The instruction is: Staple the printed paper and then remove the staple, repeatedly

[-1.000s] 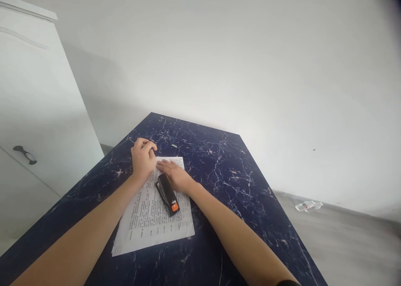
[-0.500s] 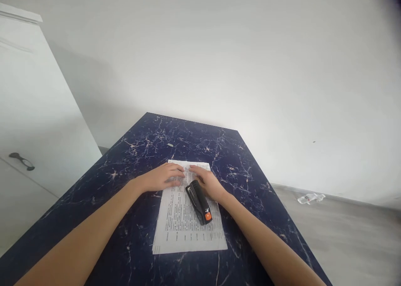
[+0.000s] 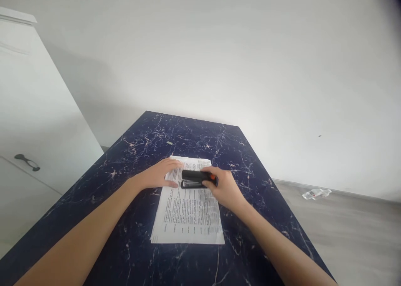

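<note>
A stack of printed paper sheets point(image 3: 188, 210) lies on the dark blue marble-patterned table point(image 3: 103, 194). My left hand point(image 3: 158, 175) rests flat on the upper left part of the sheets, fingers stretched out. My right hand point(image 3: 224, 187) grips a black stapler point(image 3: 194, 179) with an orange end, held crosswise over the top of the sheets, its open end pointing toward my left hand.
A small pale scrap point(image 3: 169, 143) lies on the table beyond the paper. A white cabinet point(image 3: 28, 123) with a dark handle point(image 3: 27, 162) stands at the left. A crushed plastic bottle point(image 3: 315, 193) lies on the grey floor at the right, near the white wall.
My right hand has closed on the stapler and turned it from lying lengthwise on the sheets to crosswise near their top. My left hand stayed flat on the paper.
</note>
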`<state>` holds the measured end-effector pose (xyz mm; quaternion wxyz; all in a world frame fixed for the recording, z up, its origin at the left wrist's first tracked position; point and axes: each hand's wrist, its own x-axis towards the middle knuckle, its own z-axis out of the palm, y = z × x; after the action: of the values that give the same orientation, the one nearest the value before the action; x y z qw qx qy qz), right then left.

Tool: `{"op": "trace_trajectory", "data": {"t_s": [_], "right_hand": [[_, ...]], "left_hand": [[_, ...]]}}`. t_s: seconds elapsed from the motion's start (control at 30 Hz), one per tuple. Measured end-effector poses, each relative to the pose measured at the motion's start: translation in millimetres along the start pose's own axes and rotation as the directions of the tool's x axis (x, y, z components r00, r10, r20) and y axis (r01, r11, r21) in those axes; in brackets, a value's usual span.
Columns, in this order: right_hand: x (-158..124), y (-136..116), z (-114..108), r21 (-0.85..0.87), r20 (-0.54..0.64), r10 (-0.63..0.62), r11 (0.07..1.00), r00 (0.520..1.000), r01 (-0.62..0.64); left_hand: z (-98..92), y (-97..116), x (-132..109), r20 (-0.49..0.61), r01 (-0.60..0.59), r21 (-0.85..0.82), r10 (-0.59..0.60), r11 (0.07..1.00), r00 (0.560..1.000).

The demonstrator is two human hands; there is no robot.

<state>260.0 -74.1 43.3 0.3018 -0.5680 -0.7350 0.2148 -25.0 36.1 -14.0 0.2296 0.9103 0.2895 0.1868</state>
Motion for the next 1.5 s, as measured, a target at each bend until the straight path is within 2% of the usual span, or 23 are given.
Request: {"op": "trace_trajectory", "data": {"t_s": [0.07,0.17,0.27,0.33,0.4,0.5,0.57,0.63,0.8,1.5], "right_hand": [[21,12,6,0.088,-0.063,0.002,0.996,0.998,0.003],[40,31,26,0.219,-0.083,0.015,0.976,0.996,0.004],[43,46,46,0.332,-0.059,-0.011,0.943,0.998,0.030],[41,51,51,0.439,-0.030,-0.032,0.898,0.999,0.042],[40,54,51,0.585,-0.019,-0.028,0.810,0.999,0.034],[43,56,48,0.792,0.009,0.049,0.609,0.999,-0.037],[46,56,47,0.854,0.051,0.106,0.512,0.993,-0.099],[48,57,47,0.872,0.080,0.132,0.472,0.988,-0.134],[48,59,49,0.893,0.083,0.120,0.432,0.989,-0.127],[49,61,48,0.873,0.078,0.109,0.472,0.991,-0.121]], "left_hand": [[0.7,-1,-1,-0.029,0.062,0.015,-0.062,0.998,0.998],[1.9,-1,0,-0.064,0.115,0.047,-0.112,0.992,0.992],[1.6,0,2,-0.077,0.113,0.070,-0.108,0.991,0.991],[-0.2,2,4,-0.052,0.097,0.068,-0.094,0.993,0.994],[-2.8,3,6,-0.014,0.084,0.041,-0.084,0.996,0.996],[-6.3,4,7,0.033,0.101,0.000,-0.101,0.995,0.994],[-7.3,5,7,0.055,0.120,-0.005,-0.119,0.993,0.991],[-7.3,4,8,0.065,0.126,-0.008,-0.126,0.992,0.990],[-5.7,3,8,0.049,0.132,-0.010,-0.131,0.991,0.990],[-4.6,0,8,0.036,0.122,-0.013,-0.121,0.992,0.992]]}}
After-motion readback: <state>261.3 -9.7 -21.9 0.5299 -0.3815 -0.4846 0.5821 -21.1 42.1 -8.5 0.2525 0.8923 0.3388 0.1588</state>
